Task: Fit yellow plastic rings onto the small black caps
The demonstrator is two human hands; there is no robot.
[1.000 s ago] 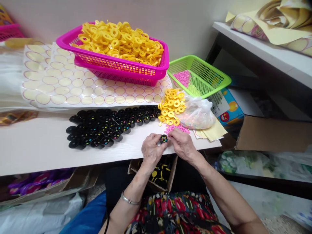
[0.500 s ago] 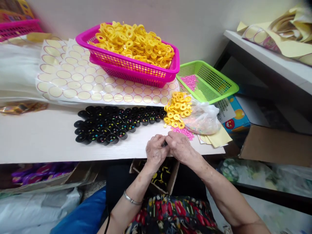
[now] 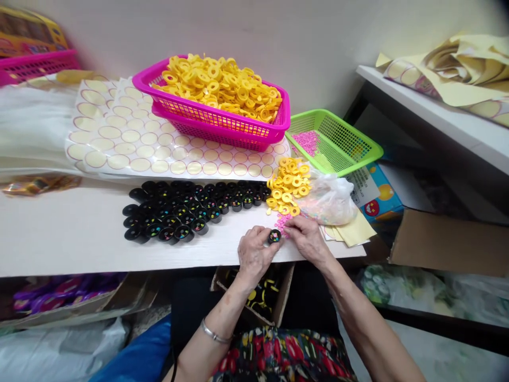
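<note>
Near the table's front edge, my left hand is closed around a small black cup with its open top up; bright coloured bits show inside. Just right of it, my right hand has its fingertips pinched together at the pile of small pink pieces; whether a piece is between them is too small to see. Behind that pile lies a heap of yellow rings. To the left stand rows of similar black cups, several with coloured bits inside.
A pink basket heaped with yellow rings stands on sheets of round stickers. A green basket with pink pieces and a knotted plastic bag are at the right. Below the table edge, an open carton holds black and yellow parts.
My hands have come apart. The right hand has moved right to the pink pieces, while the left hand keeps the black cup, its open top now visible. The view has shifted slightly.
</note>
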